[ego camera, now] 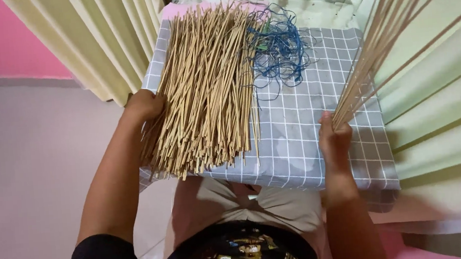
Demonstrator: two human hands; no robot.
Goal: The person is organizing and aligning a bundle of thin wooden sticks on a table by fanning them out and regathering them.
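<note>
Item: pile of thin bamboo strips (205, 87), pale tan, long and flat, laid lengthwise on a table covered with a grey cloth (307, 134) of white grid lines. Near ends ragged and uneven, overhanging the table's front edge; far ends fan out toward the curtain (108, 40).

Left hand (143, 106): pressed against the pile's left flank, fingers curled round the outer strips, seemingly a loose hold, though the fingertips are hidden under the strips.

Right hand (334, 138): closed tight about the lower ends of a separate bundle of strips (383, 46), which rises up and away to the right, clear of the cloth.

Handling note: best kept gripped low and firm so the bundle's ends stay level, with the left hand steadying the pile against sliding off the edge.

Adjacent: tangle of blue cord (279, 49), touching the pile's right side at the far end
</note>
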